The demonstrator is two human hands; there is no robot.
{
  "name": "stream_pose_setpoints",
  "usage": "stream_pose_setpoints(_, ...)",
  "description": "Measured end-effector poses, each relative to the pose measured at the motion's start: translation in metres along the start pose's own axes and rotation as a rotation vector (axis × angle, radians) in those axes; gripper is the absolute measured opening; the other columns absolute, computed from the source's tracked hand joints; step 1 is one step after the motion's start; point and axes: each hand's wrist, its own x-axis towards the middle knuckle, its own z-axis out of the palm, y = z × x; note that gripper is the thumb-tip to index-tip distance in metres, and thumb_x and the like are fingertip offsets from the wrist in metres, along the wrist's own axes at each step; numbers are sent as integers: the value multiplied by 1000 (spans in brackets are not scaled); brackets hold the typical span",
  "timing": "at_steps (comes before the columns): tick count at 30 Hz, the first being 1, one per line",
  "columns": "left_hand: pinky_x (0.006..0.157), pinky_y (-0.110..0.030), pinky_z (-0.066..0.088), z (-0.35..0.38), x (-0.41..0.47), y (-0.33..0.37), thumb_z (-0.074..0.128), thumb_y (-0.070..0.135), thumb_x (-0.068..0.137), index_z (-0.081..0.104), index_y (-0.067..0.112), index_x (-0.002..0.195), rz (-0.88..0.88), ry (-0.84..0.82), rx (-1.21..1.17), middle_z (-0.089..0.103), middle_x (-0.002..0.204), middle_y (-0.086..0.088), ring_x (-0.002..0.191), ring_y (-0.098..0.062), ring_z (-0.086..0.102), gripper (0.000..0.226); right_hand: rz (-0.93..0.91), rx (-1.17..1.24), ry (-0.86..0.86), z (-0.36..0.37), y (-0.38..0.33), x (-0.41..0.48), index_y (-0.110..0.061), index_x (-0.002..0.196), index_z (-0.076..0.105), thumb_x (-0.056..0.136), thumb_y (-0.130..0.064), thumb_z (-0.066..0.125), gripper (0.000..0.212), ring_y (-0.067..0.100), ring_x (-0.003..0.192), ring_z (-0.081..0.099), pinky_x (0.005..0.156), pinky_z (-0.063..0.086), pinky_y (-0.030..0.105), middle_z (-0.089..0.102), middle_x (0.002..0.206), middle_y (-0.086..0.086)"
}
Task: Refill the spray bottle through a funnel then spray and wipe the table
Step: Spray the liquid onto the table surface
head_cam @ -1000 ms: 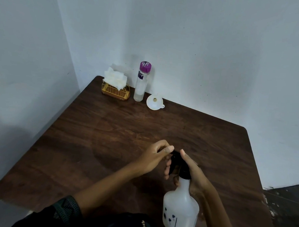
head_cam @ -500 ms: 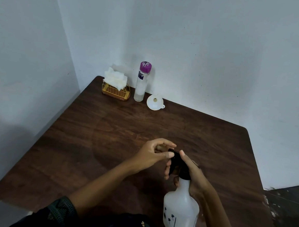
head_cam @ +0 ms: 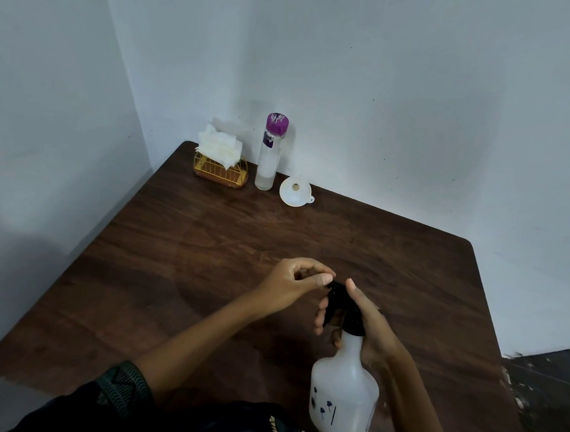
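Note:
A white spray bottle (head_cam: 342, 394) with a black trigger head (head_cam: 342, 305) is at the near edge of the dark wooden table (head_cam: 210, 261). My right hand (head_cam: 367, 327) wraps around its neck and trigger head. My left hand (head_cam: 293, 284) pinches the nozzle tip at the front of the head with thumb and fingers. A white funnel (head_cam: 295, 190) lies at the far side of the table. Beside it stands a clear refill bottle (head_cam: 269, 156) with a purple cap.
A gold wire holder (head_cam: 220, 172) with white tissues (head_cam: 218, 147) sits in the far left corner. White walls close the table on the left and back. The dark floor (head_cam: 543, 397) shows past the right edge.
My left hand has shifted slightly left and its fingers have turned on the nozzle tip. The bottle and my right hand have stayed almost in place.

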Motion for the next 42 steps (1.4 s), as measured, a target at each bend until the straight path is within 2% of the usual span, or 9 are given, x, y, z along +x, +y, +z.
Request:
stream_pose_setpoints(6, 81, -16, 48, 0, 0, -1, 67, -2, 81, 71, 6, 98, 72, 3, 42, 65, 98, -3, 90, -2, 62, 19, -4, 5, 0, -1, 3, -1, -2, 88, 65, 82, -59, 48, 60, 29, 67, 62, 40, 42, 26, 63, 77, 22)
stream_pose_setpoints(12, 74, -14, 51, 5, 0, 0, 64, 8, 87, 68, 13, 102, 14, -13, -1, 70, 98, -16, 84, -6, 66, 17, -6, 10, -22, 2, 3, 0, -1, 88, 65, 75, -65, 58, 65, 29, 67, 63, 39, 43, 25, 63, 77, 21)
stream_pose_setpoints(16, 75, -16, 50, 3, 1, 0, 70, 5, 82, 72, 8, 101, 31, -15, 58, 66, 90, 6, 82, 0, 65, 20, 1, 11, -29, 1, 5, -1, -1, 89, 65, 74, -66, 58, 67, 29, 67, 63, 39, 43, 25, 63, 77, 22)
stream_pose_setpoints(20, 82, -22, 52, -2, 1, 1, 74, 4, 77, 73, 10, 98, 95, -41, 78, 67, 91, 5, 89, -8, 65, 22, -6, 0, -38, 0, 6, -2, 0, 89, 64, 76, -66, 57, 67, 30, 68, 62, 39, 43, 25, 63, 77, 22)
stream_pose_setpoints(27, 78, -17, 51, -1, 3, 4, 68, 13, 85, 73, 10, 97, 1, -30, 37, 71, 91, 1, 84, -3, 65, 13, 1, 15, -18, 1, 3, -3, -1, 89, 65, 73, -66, 59, 67, 29, 69, 62, 40, 43, 25, 63, 77, 21)
stream_pose_setpoints(32, 81, -25, 54, -6, 4, 4, 75, 8, 77, 73, 23, 90, 53, -61, 130, 68, 91, 5, 88, -10, 66, 20, 11, 21, -6, -1, 5, -2, 0, 90, 64, 75, -65, 58, 67, 30, 69, 62, 40, 42, 25, 62, 78, 21)
stream_pose_setpoints(36, 83, -17, 50, -1, 3, 2, 71, 7, 81, 70, 16, 102, 56, -53, 86, 67, 98, 4, 92, -2, 63, 23, -11, 25, 19, 0, 5, -3, -1, 89, 64, 81, -60, 52, 62, 30, 67, 62, 38, 41, 25, 62, 75, 21)
stream_pose_setpoints(39, 86, -17, 49, -2, 2, -3, 66, 11, 86, 64, 22, 110, 22, 15, 20, 69, 104, -1, 96, -5, 63, 27, -63, -2, 138, -1, 2, -4, -4, 89, 67, 85, -57, 46, 57, 28, 68, 62, 41, 42, 26, 64, 77, 19)
stream_pose_setpoints(42, 80, -12, 48, -12, 1, -8, 62, 9, 88, 66, 23, 102, -20, 177, 14, 70, 100, -3, 92, -5, 63, 21, -267, 221, 534, -16, -16, -9, -18, 78, 71, 86, -56, 48, 45, 19, 62, 61, 44, 41, 24, 65, 71, 9)
